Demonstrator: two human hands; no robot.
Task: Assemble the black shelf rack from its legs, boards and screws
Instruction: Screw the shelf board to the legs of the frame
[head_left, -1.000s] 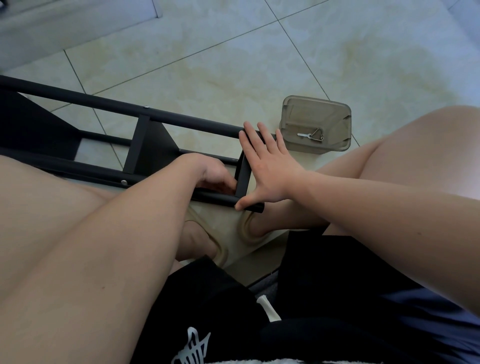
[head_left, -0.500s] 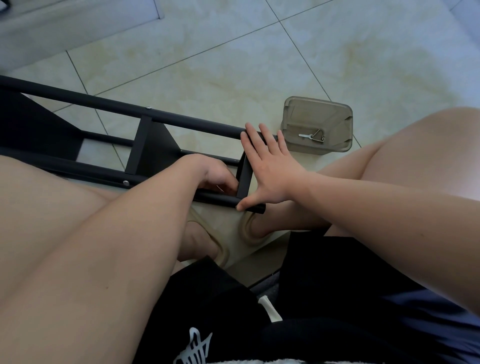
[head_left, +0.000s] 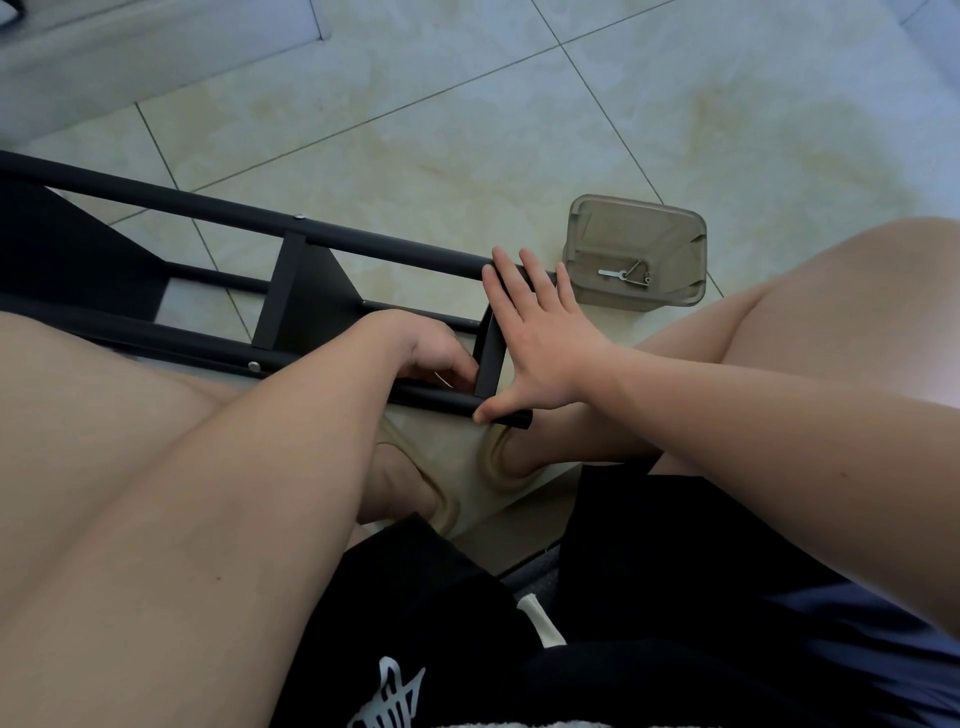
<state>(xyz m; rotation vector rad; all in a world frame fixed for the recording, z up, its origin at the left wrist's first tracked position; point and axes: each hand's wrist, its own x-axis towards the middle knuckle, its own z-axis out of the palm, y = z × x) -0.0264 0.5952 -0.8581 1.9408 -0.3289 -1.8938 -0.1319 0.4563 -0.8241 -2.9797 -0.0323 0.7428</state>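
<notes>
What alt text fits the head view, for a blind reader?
A seated person's right hand presses flat on the end board of a black shelf rack lying on a tiled floor, while the left hand pinches a thin metal tool inside it. A plastic container holds a small wrench.

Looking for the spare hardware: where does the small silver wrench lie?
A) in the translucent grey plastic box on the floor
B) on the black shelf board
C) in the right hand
A: the small silver wrench lies inside the translucent grey plastic box.
</notes>
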